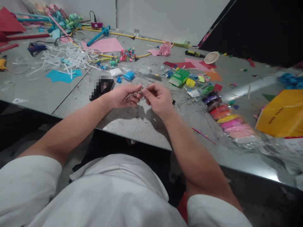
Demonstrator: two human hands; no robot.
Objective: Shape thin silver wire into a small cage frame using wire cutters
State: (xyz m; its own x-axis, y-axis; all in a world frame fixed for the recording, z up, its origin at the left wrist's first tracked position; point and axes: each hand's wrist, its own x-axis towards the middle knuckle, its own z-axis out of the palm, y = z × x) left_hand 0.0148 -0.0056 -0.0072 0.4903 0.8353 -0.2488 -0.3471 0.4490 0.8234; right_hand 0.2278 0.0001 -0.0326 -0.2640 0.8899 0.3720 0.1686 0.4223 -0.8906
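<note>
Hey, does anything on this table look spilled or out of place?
Yes, the white strips on the left, toward the back, look spilled: they lie in a loose, scattered tangle, partly overlapping the blue paper.

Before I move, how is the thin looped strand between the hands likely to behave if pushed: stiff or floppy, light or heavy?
The looped strand is probably light, being so thin. It likely bends when pushed yet keeps some shape, as its loop curves open at the left hand. It might snag, since it looks twisted.
</note>
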